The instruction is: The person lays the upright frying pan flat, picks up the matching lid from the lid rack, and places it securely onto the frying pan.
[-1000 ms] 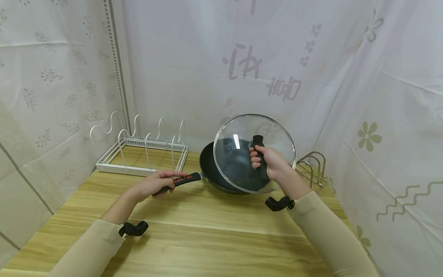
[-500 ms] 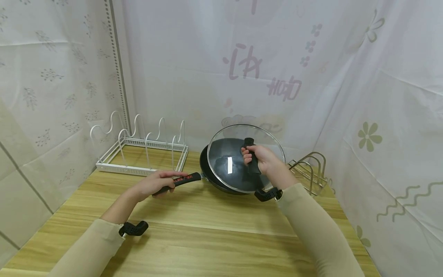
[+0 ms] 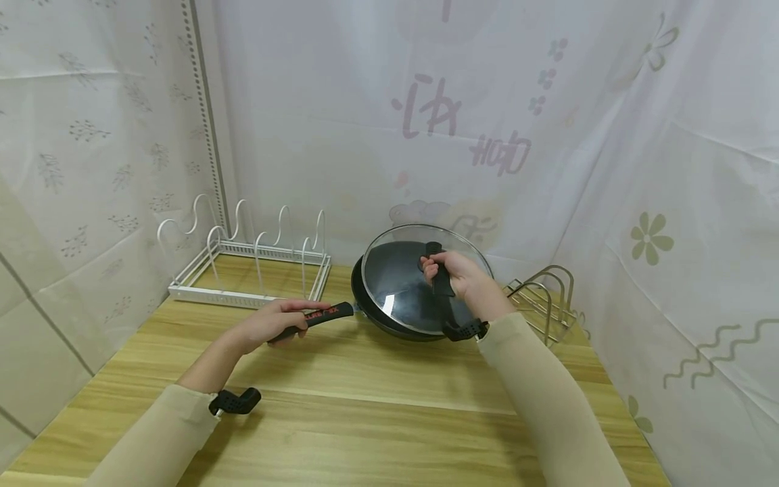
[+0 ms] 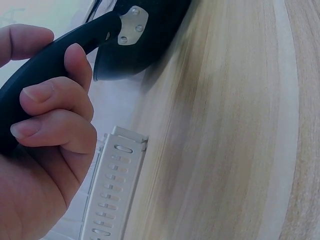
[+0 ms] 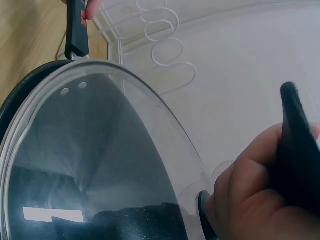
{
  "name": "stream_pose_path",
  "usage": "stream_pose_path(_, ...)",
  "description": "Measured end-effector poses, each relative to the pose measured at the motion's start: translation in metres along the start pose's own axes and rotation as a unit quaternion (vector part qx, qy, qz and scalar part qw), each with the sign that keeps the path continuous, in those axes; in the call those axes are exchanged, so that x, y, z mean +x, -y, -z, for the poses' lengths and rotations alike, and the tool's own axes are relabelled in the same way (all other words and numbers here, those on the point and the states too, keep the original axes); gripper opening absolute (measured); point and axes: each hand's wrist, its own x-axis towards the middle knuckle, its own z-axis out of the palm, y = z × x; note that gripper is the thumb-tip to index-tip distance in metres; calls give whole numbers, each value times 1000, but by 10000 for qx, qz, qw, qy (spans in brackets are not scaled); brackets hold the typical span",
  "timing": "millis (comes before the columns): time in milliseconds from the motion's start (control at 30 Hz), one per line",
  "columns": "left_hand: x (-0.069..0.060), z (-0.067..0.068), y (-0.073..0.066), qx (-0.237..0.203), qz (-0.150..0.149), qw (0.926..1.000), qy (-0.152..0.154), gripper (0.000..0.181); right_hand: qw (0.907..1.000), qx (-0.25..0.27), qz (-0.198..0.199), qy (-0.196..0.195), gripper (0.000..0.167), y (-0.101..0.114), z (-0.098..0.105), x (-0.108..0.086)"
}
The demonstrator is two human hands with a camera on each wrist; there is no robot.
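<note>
A black frying pan [image 3: 360, 289] sits on the wooden table, its long black handle [image 3: 333, 312] pointing left. My left hand [image 3: 262, 329] holds that handle, fingers curled round its underside in the left wrist view. A clear glass lid [image 3: 395, 260] with a metal rim is held tilted over the pan, its far edge raised. My right hand [image 3: 458, 272] grips the lid's upright black handle [image 3: 443, 283]. The lid's near left edge lies close to the pan's rim; whether they touch I cannot tell.
A white wire rack [image 3: 213, 296] with tall curved dividers stands at the back left. Behind my right wrist is a small gold-coloured wire rack [image 3: 549, 304]. Patterned cloth hangs around the wooden table [image 3: 341, 419].
My right hand has brought the lid left and down over the pan, and the lid now lies flatter. My left hand has stayed on the pan's handle.
</note>
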Motion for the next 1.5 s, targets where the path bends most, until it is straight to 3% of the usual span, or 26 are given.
stream_pose_path(467, 0, 0, -1, 129, -13, 9999, -21, 59, 9999, 30, -69, -98, 17, -3, -3, 15)
stream_pose_path(1167, -1, 0, -2, -29, 17, 10000, 50, 59, 9998, 132, -111, -120, 15, -10, -1, 29)
stream_pose_path(1500, 0, 0, 1, 25, 89, 10000, -31, 58, 9992, 378, -118, -101, 16, -13, -2, 34)
